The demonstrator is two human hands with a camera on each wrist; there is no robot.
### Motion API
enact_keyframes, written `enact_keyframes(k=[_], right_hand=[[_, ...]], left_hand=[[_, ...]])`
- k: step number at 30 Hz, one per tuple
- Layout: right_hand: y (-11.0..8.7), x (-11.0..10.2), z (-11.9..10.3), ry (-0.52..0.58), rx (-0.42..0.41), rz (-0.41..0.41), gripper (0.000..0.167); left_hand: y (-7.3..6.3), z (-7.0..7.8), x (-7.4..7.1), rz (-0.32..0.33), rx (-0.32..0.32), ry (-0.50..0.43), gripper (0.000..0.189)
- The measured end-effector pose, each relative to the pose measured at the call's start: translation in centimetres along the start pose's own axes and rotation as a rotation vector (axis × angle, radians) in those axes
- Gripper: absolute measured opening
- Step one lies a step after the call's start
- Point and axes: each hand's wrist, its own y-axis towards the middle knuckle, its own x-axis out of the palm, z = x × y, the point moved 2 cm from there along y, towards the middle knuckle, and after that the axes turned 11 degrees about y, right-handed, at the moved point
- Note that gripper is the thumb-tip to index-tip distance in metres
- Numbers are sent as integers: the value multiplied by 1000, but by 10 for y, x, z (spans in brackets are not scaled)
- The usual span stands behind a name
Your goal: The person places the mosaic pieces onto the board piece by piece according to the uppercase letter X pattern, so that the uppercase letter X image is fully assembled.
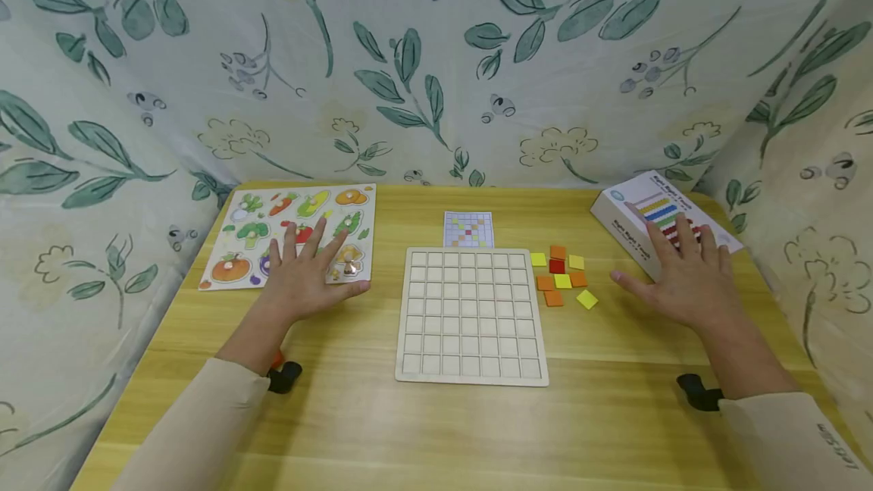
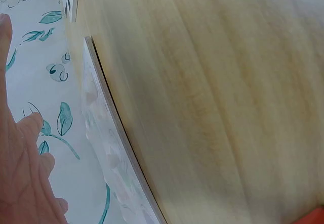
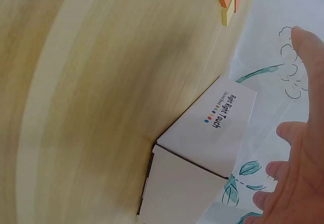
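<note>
My left hand is spread with straight fingers over the vegetable puzzle board, covering part of its pictures. In the left wrist view that board appears edge-on beside the hand. On the other side, my right hand, also spread and holding nothing, overlaps a white box with a colourful bead picture. The right wrist view shows this box with "Right Right Touch" printed on it. Between the hands lies a pale wooden grid board whose squares are bare.
Several loose square tiles, orange, yellow and one red, lie right of the grid board. A small card with a coloured grid pattern sits behind it. Floral cloth hangs along the table's back and sides.
</note>
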Motion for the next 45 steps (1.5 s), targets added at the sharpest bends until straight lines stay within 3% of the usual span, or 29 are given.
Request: enact_keyframes(k=[17, 26, 30, 35, 45], right_hand=[[2, 3, -6, 20, -31, 30, 111], [-3, 2, -31, 163, -130, 47, 92], [-1, 4, -45, 230, -113, 47, 86], [7, 13, -54, 292, -55, -11, 84], [27, 34, -68, 390, -54, -130, 66]], left_hand=[[0, 0, 2, -11, 4, -17, 110], [-1, 8, 7, 11, 35, -52, 105], [-1, 15, 10, 45, 54, -73, 102], [-2, 28, 10, 106, 87, -162, 92], [-2, 61, 15, 173, 116, -332, 69]])
